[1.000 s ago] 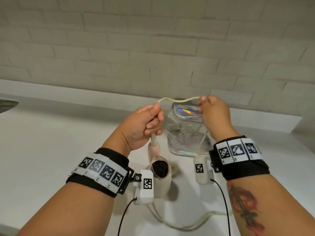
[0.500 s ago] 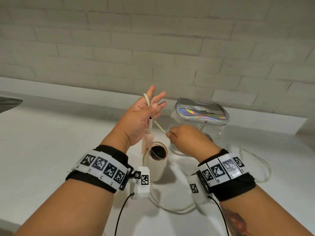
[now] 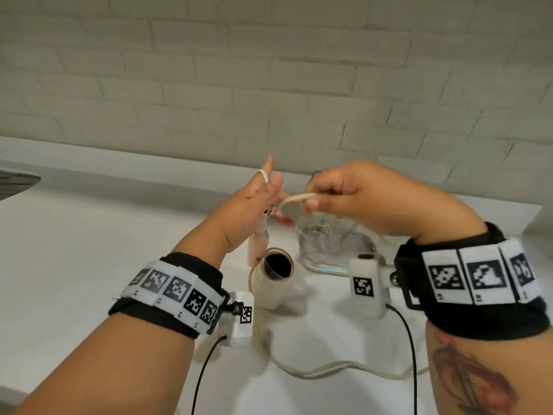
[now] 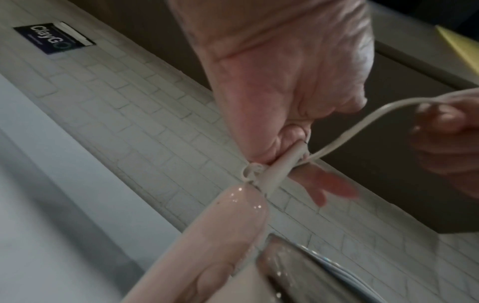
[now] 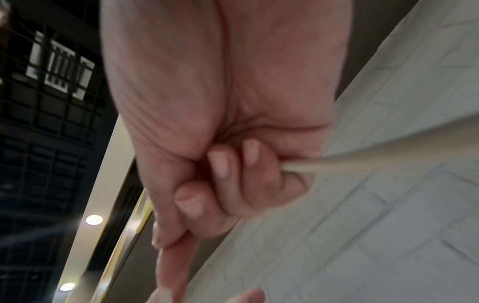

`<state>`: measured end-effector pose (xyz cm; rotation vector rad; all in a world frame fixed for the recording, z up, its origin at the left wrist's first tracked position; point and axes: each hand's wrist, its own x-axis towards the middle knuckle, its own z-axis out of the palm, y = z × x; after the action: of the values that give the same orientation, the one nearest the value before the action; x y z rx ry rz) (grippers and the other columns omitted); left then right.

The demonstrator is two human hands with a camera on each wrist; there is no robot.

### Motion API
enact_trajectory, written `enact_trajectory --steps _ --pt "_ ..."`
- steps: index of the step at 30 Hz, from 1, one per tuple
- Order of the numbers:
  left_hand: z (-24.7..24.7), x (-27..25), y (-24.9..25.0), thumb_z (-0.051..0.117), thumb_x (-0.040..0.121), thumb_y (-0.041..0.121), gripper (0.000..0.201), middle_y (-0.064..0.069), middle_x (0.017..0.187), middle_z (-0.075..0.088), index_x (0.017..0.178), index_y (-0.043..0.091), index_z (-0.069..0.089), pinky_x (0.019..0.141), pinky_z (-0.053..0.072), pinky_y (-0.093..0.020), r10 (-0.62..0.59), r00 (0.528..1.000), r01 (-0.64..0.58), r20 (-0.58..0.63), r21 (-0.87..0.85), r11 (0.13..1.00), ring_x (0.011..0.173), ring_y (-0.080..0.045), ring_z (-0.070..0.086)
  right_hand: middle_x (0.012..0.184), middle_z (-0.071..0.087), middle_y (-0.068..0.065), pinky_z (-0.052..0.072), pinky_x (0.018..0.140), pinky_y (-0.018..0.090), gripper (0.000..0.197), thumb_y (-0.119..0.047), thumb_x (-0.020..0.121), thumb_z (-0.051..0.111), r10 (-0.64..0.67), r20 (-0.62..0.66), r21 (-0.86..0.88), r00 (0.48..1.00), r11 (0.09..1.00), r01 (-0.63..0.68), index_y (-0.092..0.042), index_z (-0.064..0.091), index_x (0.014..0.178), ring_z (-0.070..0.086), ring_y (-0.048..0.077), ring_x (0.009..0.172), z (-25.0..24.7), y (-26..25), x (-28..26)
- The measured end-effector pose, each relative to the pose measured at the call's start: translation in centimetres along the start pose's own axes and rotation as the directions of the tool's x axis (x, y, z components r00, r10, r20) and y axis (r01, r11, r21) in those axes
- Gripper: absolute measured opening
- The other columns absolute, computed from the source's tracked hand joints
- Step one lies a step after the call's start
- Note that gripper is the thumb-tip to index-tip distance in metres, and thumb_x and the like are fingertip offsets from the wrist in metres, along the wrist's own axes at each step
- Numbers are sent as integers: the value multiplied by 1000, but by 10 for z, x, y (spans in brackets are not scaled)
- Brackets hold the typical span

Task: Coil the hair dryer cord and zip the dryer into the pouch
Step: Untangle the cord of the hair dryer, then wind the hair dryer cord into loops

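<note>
My left hand (image 3: 254, 205) is raised over the counter with its fingers pointing up. One loop of the cream cord (image 3: 299, 198) lies over a finger, and the thumb pins the cord's stiff sleeve (image 4: 282, 164) against the palm. Below it hangs the pale pink hair dryer (image 3: 270, 290), tilted, its dark round end facing me. My right hand (image 3: 353, 196) pinches the cord (image 5: 337, 164) just right of the left fingers, at about the same height. The clear pouch (image 3: 326, 250) stands behind the dryer, half hidden by my right hand.
Slack cord (image 3: 344, 369) snakes across the white counter (image 3: 89, 265) in front of the dryer. A white brick wall (image 3: 269, 85) rises close behind the pouch. A dark object (image 3: 12, 181) pokes in at the far left edge.
My right hand has risen from beside the pouch to the level of the left fingers, bringing the cord with it. The left hand keeps its raised pose with the loop on it.
</note>
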<state>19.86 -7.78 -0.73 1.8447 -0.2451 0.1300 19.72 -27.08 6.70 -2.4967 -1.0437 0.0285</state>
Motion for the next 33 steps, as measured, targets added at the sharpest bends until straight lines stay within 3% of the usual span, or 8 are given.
enact_trajectory --steps 4,9,13,18,22,26,29,33 --pt "7 -4 4 36 84 69 70 -3 84 76 143 30 38 65 42 -28 80 988 -83 130 19 996 50 -13 45 65 61 5 41 63 27 8 -26 86 66 -24 -236 231 971 970 80 -24 70 80 49 6 61 -8 11 12" --pt "12 -4 1 37 94 53 46 -5 53 61 122 29 65 87 46 -68 66 980 -57 190 -51 997 42 -17 32 64 56 14 39 56 23 16 -28 79 74 83 -444 376 892 921 101 -16 66 73 45 8 60 11 34 38" --pt "13 -6 2 31 98 44 49 -5 46 53 113 19 71 91 52 -46 95 971 -66 218 -139 988 37 -14 31 56 45 -5 32 48 19 37 -42 80 68 198 -444 391 874 920 -10 -6 62 72 38 6 50 38 48 56" --pt "15 -2 -5 27 96 51 51 -8 69 70 132 30 56 84 48 -52 123 981 -78 148 -276 958 44 -14 49 73 59 -4 46 62 21 22 -12 94 48 214 -271 366 938 924 -105 -22 68 92 55 9 66 79 62 66" --pt "17 1 -10 26 99 48 50 -11 115 71 146 31 30 86 45 -38 81 997 -68 13 -428 901 101 -22 69 114 66 7 44 82 29 30 -25 94 43 194 -143 126 971 976 -176 -14 65 112 61 21 104 105 58 62" --pt "16 4 -11 25 102 39 54 -2 133 61 153 31 8 69 54 -39 36 997 -67 -64 -583 810 123 -16 59 102 66 9 34 67 31 37 -36 100 31 129 -30 -261 991 956 -132 -16 62 107 60 29 94 102 37 52" --pt "13 8 -14 22 103 37 56 -2 140 56 153 30 -3 111 33 -46 25 993 -87 -117 -555 827 125 -16 57 81 61 5 34 60 32 30 -36 97 37 54 -7 -311 998 949 -54 -20 60 84 58 30 82 93 35 43" --pt "9 12 -17 22 104 39 57 2 135 60 152 32 -7 116 24 -41 -11 992 -43 -125 -421 906 120 -12 60 63 51 -1 37 57 32 30 -35 90 51 25 27 -227 999 974 -18 -22 54 64 51 21 66 65 28 30"
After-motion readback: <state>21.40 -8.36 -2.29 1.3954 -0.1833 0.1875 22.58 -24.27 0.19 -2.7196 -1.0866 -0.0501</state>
